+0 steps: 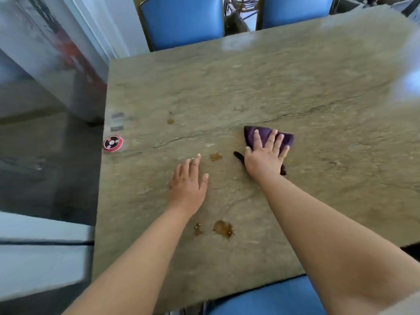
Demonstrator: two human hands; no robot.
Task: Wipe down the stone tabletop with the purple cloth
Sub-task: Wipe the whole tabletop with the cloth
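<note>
The stone tabletop (284,83) is beige-grey with dark cracks running across it. My right hand (264,155) presses flat on the purple cloth (286,137) near the table's middle, fingers spread over it. My left hand (188,181) rests flat on the bare stone to the left, fingers apart, holding nothing. Brown stains mark the surface: one (216,157) between my hands, a larger one (223,228) with a smaller spot (197,229) nearer to me, and a small one (170,121) farther left.
A round red and black object (113,143) lies at the table's left edge. Two blue chairs (181,21) (295,11) stand at the far side, and another blue seat (268,298) is below the near edge. Dark floor lies left.
</note>
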